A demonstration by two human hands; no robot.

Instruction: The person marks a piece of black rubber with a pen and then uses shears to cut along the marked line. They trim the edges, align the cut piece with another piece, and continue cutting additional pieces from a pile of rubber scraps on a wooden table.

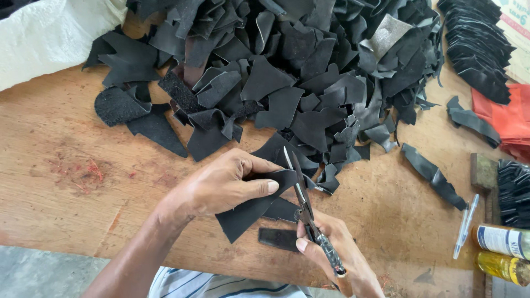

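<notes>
Bare wooden table (66, 165) lay open at near left; the black leather heap (309, 72) blocked the far side, bottles (502, 251) crowded near right.

Bright, even daylight, soft shadows, sharp focus, slight blur at edges

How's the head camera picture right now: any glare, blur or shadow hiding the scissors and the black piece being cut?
Head view: soft, even daylight, no hard shadows; the scissors show a slight sheen on the blades, still readable; the left hand and black piece are sharp; the right hand is partly cut off by the bottom edge; the black scrap pile loses detail in its dark folds.
</notes>
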